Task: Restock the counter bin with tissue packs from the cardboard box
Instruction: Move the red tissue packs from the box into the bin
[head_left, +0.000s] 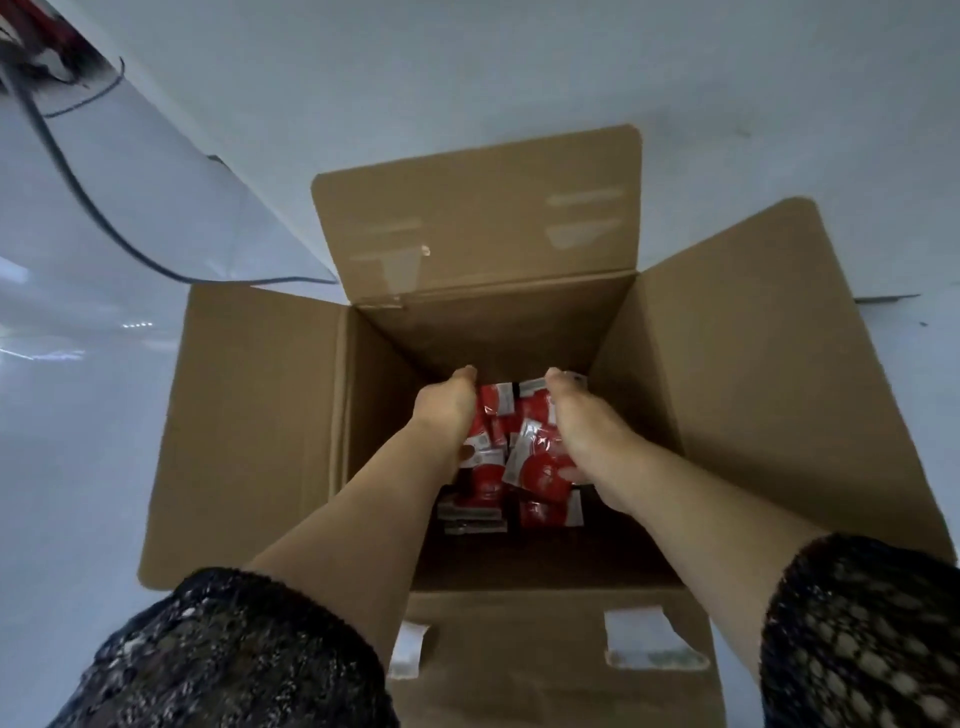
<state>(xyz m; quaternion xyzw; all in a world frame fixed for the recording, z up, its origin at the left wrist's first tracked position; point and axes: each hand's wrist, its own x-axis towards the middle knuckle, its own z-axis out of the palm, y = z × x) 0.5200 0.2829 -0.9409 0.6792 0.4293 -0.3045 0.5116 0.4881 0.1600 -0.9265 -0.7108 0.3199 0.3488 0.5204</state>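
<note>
Tissue packs (537, 470) | red-white, print unreadable | gripped: left hand (445, 410), right hand (577, 423)

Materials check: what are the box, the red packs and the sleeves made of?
Cardboard box: brown corrugated board by the look, matte, creased flaps. Tissue packs: thin plastic film, glossy; glints and crinkles show. Sleeves: dark open mesh knit, holes visible; fibre unclear.

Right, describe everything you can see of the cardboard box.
Plain brown cardboard box, corrugated, standing open on a pale surface, all four flaps spread open, tape remnants on the far and near ones. Deep, mostly empty; red-and-white tissue packs lie low inside, where the left hand and right hand grip a bunch.
</note>
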